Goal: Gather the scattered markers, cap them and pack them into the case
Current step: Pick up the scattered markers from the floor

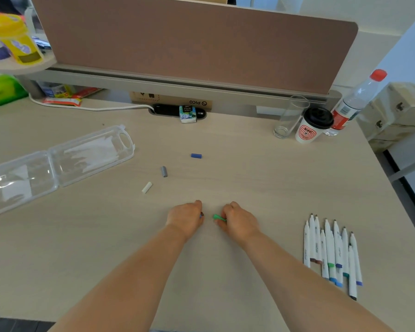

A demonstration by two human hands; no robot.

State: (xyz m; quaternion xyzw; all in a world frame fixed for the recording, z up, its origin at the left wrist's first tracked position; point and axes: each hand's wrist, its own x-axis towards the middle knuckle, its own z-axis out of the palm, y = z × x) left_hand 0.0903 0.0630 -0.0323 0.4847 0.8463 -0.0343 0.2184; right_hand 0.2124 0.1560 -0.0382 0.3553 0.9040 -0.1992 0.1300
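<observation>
left hand (186,218), right hand (238,220) around caps (219,218)

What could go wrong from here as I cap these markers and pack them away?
1. The markers lie uncapped near your right forearm; a sweep could smear ink or scatter them.
2. The blue cap, grey cap and white cap lie loose and apart; colours could get mismatched.
3. Your right hand pinches the green cap, your left hand a small dark piece; either could slip.
</observation>
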